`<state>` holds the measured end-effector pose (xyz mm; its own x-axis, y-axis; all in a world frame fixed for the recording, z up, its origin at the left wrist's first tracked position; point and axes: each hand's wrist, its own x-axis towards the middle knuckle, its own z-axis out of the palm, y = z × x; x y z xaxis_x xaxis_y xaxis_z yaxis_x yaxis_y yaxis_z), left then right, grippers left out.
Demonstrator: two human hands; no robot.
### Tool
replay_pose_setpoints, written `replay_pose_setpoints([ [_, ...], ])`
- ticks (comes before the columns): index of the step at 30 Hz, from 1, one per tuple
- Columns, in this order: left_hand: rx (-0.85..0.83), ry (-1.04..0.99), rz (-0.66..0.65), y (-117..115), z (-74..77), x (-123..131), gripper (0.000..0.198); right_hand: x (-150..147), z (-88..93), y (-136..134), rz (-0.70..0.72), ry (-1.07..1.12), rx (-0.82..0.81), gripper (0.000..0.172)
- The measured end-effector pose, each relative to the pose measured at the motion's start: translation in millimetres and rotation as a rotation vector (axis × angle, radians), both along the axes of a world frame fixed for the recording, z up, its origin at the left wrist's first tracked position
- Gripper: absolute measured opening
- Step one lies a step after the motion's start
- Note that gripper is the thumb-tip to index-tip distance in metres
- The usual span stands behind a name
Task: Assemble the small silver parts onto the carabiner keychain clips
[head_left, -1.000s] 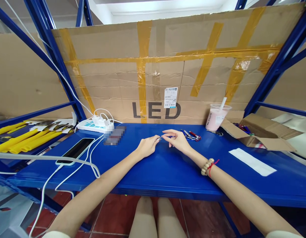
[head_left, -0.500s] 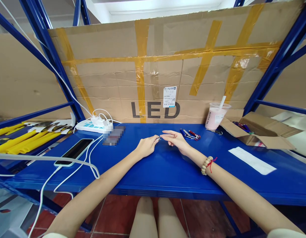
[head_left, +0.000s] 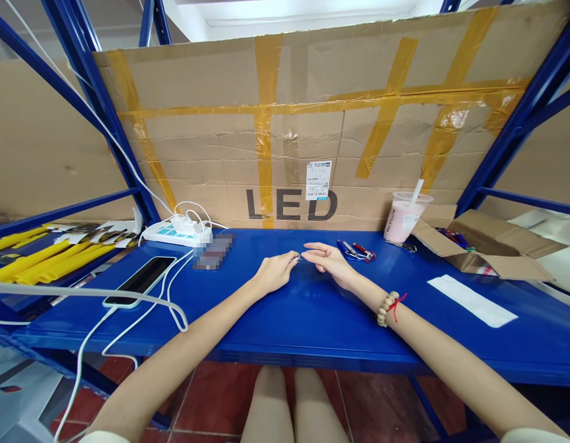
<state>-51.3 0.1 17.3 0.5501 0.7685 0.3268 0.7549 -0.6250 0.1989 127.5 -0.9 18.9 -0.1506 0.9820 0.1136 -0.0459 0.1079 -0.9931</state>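
My left hand (head_left: 276,272) is closed, its thumb and forefinger pinching a small shiny metal piece (head_left: 296,259) whose kind is too small to make out. Facing it from the right, my right hand (head_left: 329,261) has its forefinger stretched out above, while another finger and the thumb come together close to the metal piece. Whether something tiny sits between those right fingertips is unclear. Both hands are just above the blue tabletop (head_left: 285,320). Beyond my right hand lie several small blue, silver and red clip-like metal pieces (head_left: 356,251).
At left are a phone (head_left: 139,282) on a white cable, a power strip (head_left: 176,232), a blurred-out item (head_left: 213,252) and yellow tubes (head_left: 63,261). A pink drink cup (head_left: 407,218), open carton (head_left: 501,246) and white strip (head_left: 471,300) stand right. Cardboard (head_left: 211,154) rises behind.
Both hands keep nearly the same pose, with only a slight shift at the fingertips. The whole view has moved a little, so things appear slightly further right.
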Motion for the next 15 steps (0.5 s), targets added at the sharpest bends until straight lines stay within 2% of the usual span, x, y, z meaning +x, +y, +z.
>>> replay_pose_setpoints([
  [15, 0.005, 0.004, -0.013, 0.4, 0.1, -1.2, 0.027, -1.7, 2.2, -2.4, -0.021, -0.008, -0.010, 0.045],
])
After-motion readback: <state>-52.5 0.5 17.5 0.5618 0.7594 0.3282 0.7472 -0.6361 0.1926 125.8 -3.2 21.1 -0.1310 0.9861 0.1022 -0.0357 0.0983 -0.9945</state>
